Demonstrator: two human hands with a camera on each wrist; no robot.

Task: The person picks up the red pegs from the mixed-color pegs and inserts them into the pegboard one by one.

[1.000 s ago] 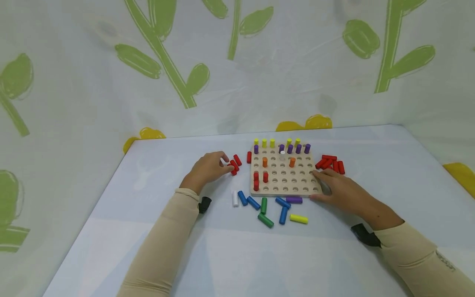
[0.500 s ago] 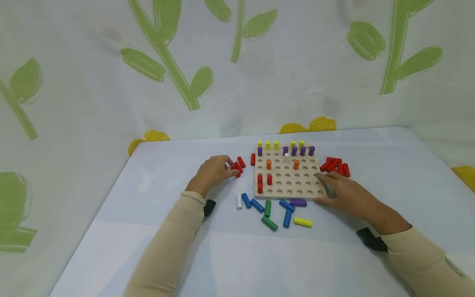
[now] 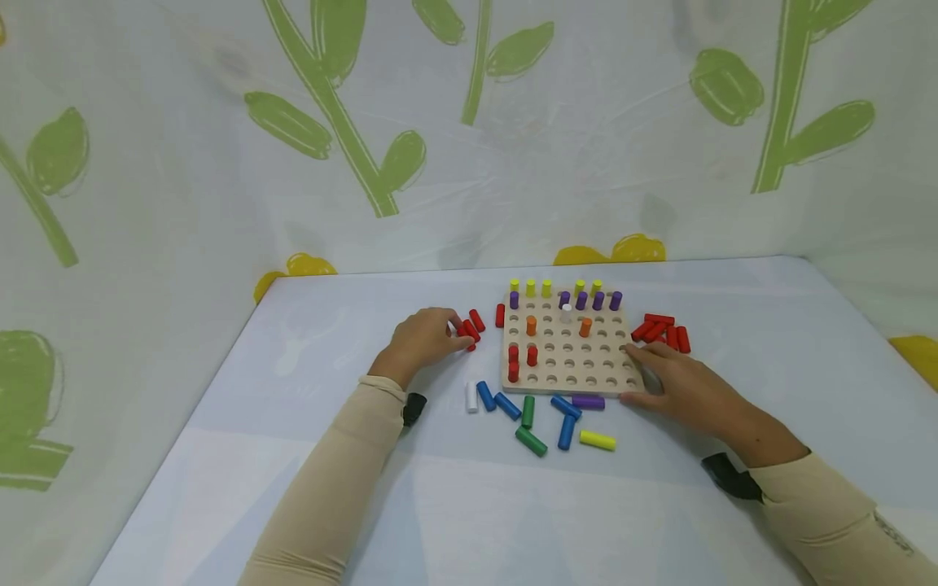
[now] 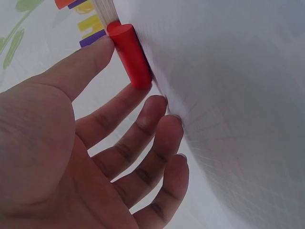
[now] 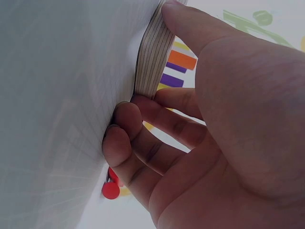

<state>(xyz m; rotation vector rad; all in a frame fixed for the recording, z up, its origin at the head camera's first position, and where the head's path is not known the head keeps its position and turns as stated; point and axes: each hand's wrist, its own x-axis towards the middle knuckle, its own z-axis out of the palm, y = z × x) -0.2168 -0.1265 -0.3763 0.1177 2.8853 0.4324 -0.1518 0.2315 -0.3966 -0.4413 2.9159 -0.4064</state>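
My left hand (image 3: 425, 338) rests low at the left of the pegboard (image 3: 572, 390), beside a small group of red pegs. In the left wrist view its thumb and index finger pinch a red peg (image 4: 131, 57) lying on the table, while the other fingers stay loosely curled. My right hand (image 3: 692, 391) grips the board's near right corner, thumb at the front edge and fingers along the right side; the layered wooden edge (image 5: 155, 57) shows in the right wrist view. Upright in the board are yellow pegs (image 3: 531, 288), purple pegs (image 3: 598, 301), two orange, one white and three red.
In front of the board lie a white peg (image 3: 471, 396), several blue pegs (image 3: 508, 406), green pegs (image 3: 531, 441), a purple peg (image 3: 589, 402) and a yellow peg (image 3: 597, 440). Loose red pegs (image 3: 655, 331) are heaped at its right. One red peg (image 3: 500, 316) lies by its left edge.
The head view has shifted slightly. My left index finger and thumb have come down and drawn together on the red peg. My right hand keeps its hold on the pegboard corner.
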